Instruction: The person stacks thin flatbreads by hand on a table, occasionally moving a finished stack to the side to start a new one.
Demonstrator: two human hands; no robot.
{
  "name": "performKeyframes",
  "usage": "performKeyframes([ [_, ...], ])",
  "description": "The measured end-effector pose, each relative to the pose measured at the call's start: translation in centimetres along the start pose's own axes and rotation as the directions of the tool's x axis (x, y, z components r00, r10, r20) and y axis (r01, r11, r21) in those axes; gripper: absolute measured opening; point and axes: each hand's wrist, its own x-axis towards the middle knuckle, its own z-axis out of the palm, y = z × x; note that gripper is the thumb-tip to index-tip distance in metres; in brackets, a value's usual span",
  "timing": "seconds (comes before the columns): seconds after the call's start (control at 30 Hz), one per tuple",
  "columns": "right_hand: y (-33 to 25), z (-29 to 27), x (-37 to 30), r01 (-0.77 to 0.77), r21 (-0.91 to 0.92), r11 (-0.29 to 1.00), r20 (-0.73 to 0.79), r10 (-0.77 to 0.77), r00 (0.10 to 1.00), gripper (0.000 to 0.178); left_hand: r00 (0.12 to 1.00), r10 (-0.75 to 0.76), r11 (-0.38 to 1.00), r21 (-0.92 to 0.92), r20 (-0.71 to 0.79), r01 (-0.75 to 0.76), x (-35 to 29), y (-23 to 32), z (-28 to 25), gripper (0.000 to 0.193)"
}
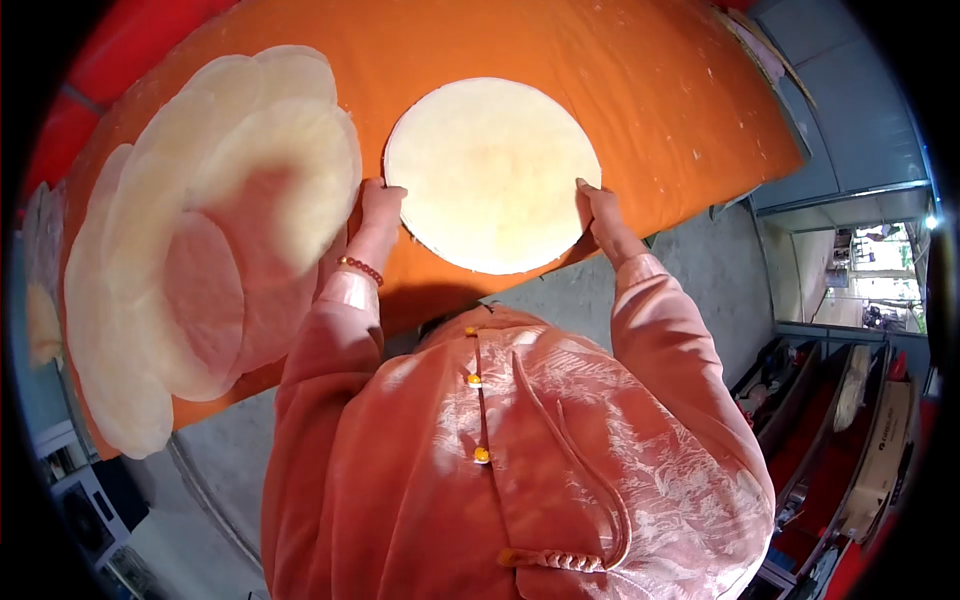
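Observation:
A large, cream-coloured round disc (492, 175), flat and slightly darker in its middle, lies over the orange cloth in front of me. What it is made of I cannot tell. My left hand (380, 207) is closed on its left edge, with the thumb on top. At the opposite edge my right hand (604, 218) grips it the same way, the fingers mostly hidden underneath. To the left, several thin, pale, translucent round sheets (115, 310) overlap in a fanned-out ring. The orange cloth shows through some of them. My left forearm passes close beside these sheets.
The orange-covered table (670, 95) stretches away to the far right, with small white specks on it. Grey floor (700, 260) shows past its near edge. At the lower right stand shelves (815, 440) with red surfaces and a cardboard box (880, 465). A window (880, 262) is at the right.

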Motion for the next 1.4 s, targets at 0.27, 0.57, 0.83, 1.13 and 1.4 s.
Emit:
performKeyframes([
  [0.27,-5.6,-0.4,3.8,-0.237,-0.201,0.951,0.226,0.280,0.933,0.039,0.970,-0.208,0.974,-0.060,0.125,0.217,-3.4,0.2,0.3,0.026],
  [0.57,-2.8,0.6,0.9,-0.319,0.052,0.946,0.216,0.301,0.929,0.034,0.989,-0.144,0.989,0.030,-0.020,0.145,-1.3,0.1,-0.6,0.030],
  [0.83,0.1,1.3,2.9,0.170,-0.331,0.928,-0.090,-0.211,0.973,0.030,0.994,-0.108,0.994,0.014,-0.009,0.108,-1.8,0.5,0.2,0.043],
  [1.13,-0.7,1.3,1.3,0.108,-0.528,0.842,-0.060,-0.164,0.985,0.027,0.998,-0.066,0.996,0.054,0.011,0.065,-2.7,1.1,0.3,0.048],
  [1.4,-4.8,1.0,3.7,-0.034,-0.640,0.768,-0.079,-0.022,0.997,0.030,1.000,0.001,0.987,0.159,-0.001,-0.001,-2.0,1.3,0.4,0.045],
])
